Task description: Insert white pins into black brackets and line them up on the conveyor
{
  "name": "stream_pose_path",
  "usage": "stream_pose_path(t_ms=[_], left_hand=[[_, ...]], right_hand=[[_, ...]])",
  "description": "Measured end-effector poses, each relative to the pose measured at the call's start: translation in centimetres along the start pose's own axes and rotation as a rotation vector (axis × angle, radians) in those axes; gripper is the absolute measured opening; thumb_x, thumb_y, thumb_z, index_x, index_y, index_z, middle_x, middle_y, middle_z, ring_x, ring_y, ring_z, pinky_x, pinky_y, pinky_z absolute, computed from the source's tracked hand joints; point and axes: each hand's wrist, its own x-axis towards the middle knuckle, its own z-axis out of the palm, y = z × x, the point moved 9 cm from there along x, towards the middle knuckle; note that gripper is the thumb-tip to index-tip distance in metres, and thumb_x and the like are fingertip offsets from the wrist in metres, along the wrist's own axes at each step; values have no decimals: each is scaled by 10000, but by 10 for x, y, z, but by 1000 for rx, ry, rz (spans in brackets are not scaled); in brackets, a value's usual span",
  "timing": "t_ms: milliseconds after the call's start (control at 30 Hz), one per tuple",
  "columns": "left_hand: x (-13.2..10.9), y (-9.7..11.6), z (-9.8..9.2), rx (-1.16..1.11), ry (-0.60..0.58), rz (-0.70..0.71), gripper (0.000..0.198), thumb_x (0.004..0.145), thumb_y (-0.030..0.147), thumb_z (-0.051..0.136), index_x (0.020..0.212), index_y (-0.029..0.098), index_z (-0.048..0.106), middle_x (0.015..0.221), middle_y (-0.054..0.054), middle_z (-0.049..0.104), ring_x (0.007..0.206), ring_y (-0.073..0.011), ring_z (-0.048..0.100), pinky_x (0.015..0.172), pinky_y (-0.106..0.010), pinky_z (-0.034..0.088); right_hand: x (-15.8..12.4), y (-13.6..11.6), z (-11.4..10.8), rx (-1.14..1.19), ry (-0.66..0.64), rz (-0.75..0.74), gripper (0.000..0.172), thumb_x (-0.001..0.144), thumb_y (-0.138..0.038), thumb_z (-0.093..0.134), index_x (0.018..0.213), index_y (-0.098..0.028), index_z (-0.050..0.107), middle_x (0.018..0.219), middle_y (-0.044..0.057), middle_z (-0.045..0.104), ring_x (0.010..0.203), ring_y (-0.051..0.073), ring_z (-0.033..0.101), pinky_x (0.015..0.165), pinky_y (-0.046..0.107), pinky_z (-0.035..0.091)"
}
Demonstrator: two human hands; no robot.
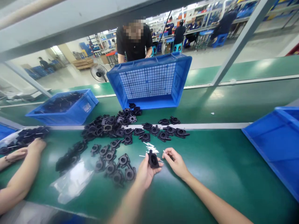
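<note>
My left hand [146, 171] grips a small black plastic housing [153, 160] above the green table. My right hand [176, 161] is just to its right, pinching a thin white pin [164, 152] between thumb and fingers. A small heap of white pins [150, 147] lies on the table right behind my hands. Several more black housings [112, 137] are spread over the table to the left and behind, some in a loose row [163, 132].
A tipped blue crate [149, 82] stands behind the parts, with a person in black behind it. Another blue crate [63, 107] of black parts sits far left, a blue bin [277, 140] at right. A co-worker's arms [21, 165] reach in at left. A clear plastic bag [72, 182] lies near.
</note>
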Motion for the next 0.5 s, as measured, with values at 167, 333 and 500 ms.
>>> stream_pose_path(t_ms=[167, 333, 500], left_hand=[[1, -2, -2, 11, 25, -9, 481, 859, 511, 500, 1034, 69, 573, 889, -136, 654, 722, -198, 667, 603, -252, 552], [1, -3, 1, 27, -3, -23, 489, 873, 513, 476, 1045, 63, 563, 896, -156, 664, 703, -177, 659, 607, -245, 548], [0, -2, 0, 59, 9, -13, 479, 862, 503, 508, 1045, 64, 566, 878, -150, 667, 707, -164, 653, 604, -239, 546]], right_hand=[[-4, -13, 2, -128, -20, -87, 190, 895, -345, 519, 824, -191, 604, 743, 24, 584, 702, 156, 528, 667, 273, 425], [-6, -19, 9, -166, -74, -149, 178, 904, -311, 507, 842, -197, 628, 729, 26, 581, 703, 160, 536, 675, 288, 424], [-9, -24, 16, -195, -127, -192, 173, 909, -289, 499, 861, -198, 638, 715, 30, 588, 706, 167, 537, 669, 299, 427]])
